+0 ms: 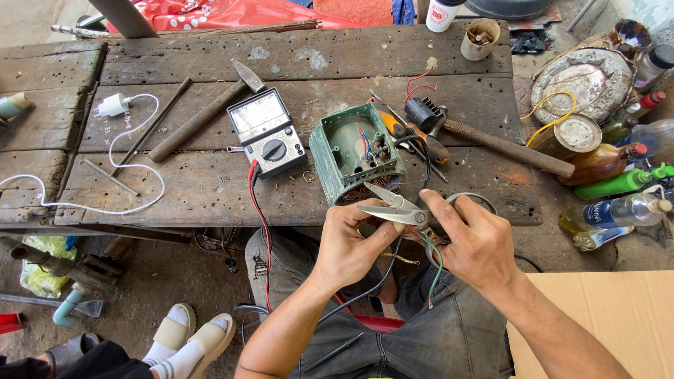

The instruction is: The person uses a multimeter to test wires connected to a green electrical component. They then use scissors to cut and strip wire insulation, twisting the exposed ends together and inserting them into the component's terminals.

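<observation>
Holding a pair of grey metal scissors (397, 207) in the right hand (477, 245), the person is working just over the near edge of the weathered wooden plank table (210, 189). The right-hand fingers (439, 210) are clamped around the scissors near the pivot and through the handle loops, with the blades standing slightly apart and pointing left. The left hand (347, 245) is pinching thin insulated wires (434, 270), fingers closed on them right under the blades; the loose ends are hanging down over the lap.

The wires are looking light, limp and easily nicked, so they are probably best gripped close to the cut point, where they cannot flop. The scissors are looking stiff and sharp-tipped, safest held at the handles.

Just beyond the hands, the green metal motor housing with copper windings (354, 151) is sitting at the table edge, near the grey analogue multimeter with a black dial (267, 133), whose red lead (261, 210) is trailing off the edge. A rusty hammer (491, 140) and orange-handled pliers (414, 137) are lying close behind, so room is tight there; the space over the lap is freer.
</observation>
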